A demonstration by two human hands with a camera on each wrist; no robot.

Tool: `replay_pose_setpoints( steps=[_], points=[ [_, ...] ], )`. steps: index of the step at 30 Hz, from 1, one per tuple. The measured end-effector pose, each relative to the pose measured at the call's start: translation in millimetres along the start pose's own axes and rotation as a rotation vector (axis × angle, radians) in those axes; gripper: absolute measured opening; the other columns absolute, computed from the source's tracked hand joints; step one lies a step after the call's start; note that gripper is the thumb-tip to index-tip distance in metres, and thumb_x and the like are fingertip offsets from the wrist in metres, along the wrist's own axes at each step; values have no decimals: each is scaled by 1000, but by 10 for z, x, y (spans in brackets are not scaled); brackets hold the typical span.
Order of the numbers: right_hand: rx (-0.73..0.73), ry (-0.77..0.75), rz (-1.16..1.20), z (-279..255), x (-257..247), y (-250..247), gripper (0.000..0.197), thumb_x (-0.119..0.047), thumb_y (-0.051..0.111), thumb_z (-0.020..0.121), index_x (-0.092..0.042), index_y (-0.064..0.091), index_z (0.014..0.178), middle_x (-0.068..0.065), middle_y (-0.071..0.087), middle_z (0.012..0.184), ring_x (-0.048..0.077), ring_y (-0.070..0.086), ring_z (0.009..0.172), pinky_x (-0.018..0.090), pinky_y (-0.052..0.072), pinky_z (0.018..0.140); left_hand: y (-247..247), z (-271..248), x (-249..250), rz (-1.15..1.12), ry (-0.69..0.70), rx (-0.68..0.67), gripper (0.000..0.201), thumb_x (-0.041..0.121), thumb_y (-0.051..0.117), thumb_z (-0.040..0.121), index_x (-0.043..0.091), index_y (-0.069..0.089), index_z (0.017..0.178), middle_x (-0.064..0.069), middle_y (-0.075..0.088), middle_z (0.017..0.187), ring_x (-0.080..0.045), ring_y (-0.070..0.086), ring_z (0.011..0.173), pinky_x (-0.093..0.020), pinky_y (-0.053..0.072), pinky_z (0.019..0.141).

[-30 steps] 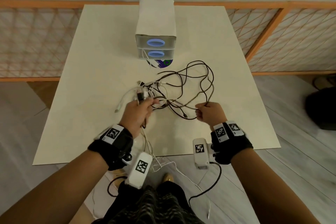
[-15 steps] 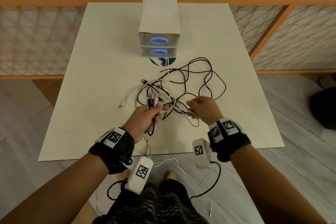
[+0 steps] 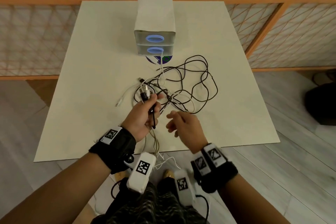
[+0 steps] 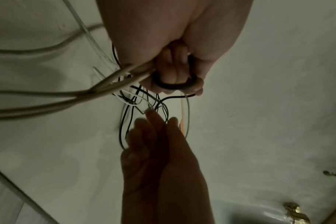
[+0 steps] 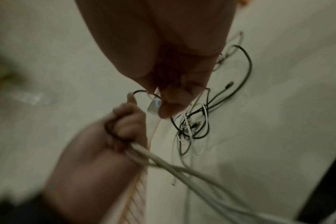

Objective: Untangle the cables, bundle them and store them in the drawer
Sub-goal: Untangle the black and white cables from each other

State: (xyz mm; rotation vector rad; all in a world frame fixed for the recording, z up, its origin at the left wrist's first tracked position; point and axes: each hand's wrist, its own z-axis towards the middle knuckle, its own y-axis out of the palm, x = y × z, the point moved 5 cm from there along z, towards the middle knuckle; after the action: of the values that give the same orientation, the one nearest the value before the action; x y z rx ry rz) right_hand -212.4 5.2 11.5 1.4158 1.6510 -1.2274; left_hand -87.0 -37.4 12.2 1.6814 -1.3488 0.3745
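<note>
Released from the strands, the right hand [image 3: 183, 123] hovers spread near the tangled cables [image 3: 181, 85] while the left hand [image 3: 143, 114] grips several; nothing is bundled, and the far drawer [image 3: 155, 50] sits unopened

A cream-white table [image 3: 91, 96] carries a tangle of thin black cables [image 3: 198, 85] mixed with white cables [image 3: 125, 96]. At its far end stands a small drawer unit [image 3: 154, 14], its top and sides white, its two fronts clear grey, each with a blue oval handle [image 3: 155, 38]. A purple and white disc [image 3: 154, 59] with a green ring peeks from beneath it. Both wrists wear black bands [image 3: 118, 151] bearing white tags printed with black square codes. An orange wooden rail [image 3: 272, 0] frames orange criss-cross lattice. The floor [image 3: 300, 169] is pale grey planks.
</note>
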Motion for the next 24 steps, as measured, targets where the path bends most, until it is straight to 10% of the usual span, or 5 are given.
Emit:
replay_pose_setpoints(
  steps=[4, 12, 19, 24],
  points=[
    [24, 123, 313, 274, -62, -88, 19, -21, 50, 94, -7, 63, 96, 6, 68, 81, 15, 66, 72, 24, 51, 60, 75, -70, -95, 33, -63, -66, 26, 30, 39, 99, 15, 60, 98, 7, 41, 54, -2, 26, 37, -14, 21, 31],
    [-77, -32, 28, 326, -70, -36, 17, -21, 57, 90, -14, 62, 106, 3, 65, 72, 12, 61, 61, 20, 47, 55, 98, -104, -67, -24, -114, -109, 26, 30, 39, 99, 15, 60, 95, 8, 42, 53, -1, 24, 36, -14, 16, 33],
    [-57, -242, -287, 236, -157, -125, 22, -15, 46, 90, -11, 66, 81, -1, 65, 69, 16, 61, 70, 38, 51, 74, 39, -23, -212, 167, -269, 53, 37, 37, 41, 98, 12, 58, 77, 4, 55, 54, -2, 24, 30, -14, 16, 28],
    [-86, -313, -155, 75, -199, -166, 32, -4, 41, 92, -16, 62, 73, -10, 59, 72, -4, 58, 67, 17, 49, 69, 118, 85, -356, 270, -334, 51, 33, 40, 53, 92, 17, 60, 70, 1, 64, 61, -3, 21, 31, -14, 14, 30]
  ],
)
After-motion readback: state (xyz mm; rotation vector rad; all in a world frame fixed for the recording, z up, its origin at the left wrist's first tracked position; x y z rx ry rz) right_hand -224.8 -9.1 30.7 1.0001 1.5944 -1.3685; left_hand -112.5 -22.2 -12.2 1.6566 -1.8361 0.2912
